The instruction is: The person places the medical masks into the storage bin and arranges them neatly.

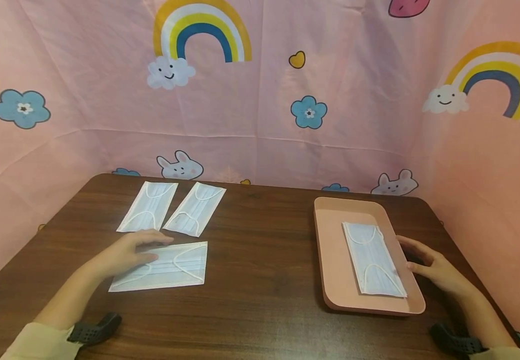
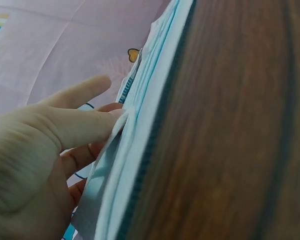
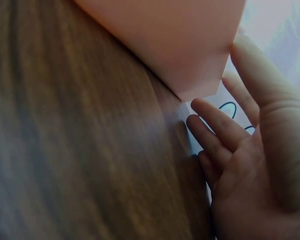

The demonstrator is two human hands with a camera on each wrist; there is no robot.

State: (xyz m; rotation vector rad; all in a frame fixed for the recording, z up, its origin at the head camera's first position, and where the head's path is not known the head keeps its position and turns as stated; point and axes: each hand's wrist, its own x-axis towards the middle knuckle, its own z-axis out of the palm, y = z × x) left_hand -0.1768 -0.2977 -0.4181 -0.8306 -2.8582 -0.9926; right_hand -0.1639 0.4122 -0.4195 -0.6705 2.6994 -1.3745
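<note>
A light-blue face mask [image 1: 176,267] with white ear loops lies crosswise on the table at the left. My left hand [image 1: 127,256] is over its left end. In the left wrist view the thumb [image 2: 97,125] touches the mask [image 2: 145,105] near an ear loop, and the other fingers spread past its far edge, partly hidden. On the right stands a pink tray [image 1: 336,260] with another face mask [image 1: 374,257] lying lengthwise in it. Beside the tray's right side is my right hand [image 1: 440,270], fingers loosely extended, thumb at the tray wall [image 3: 190,45].
Two more face masks, a left one [image 1: 149,205] and a right one [image 1: 194,210], lie side by side beyond my left hand. The dark wooden table [image 1: 260,280] ends at a pink patterned cloth [image 1: 260,110] behind and at both sides.
</note>
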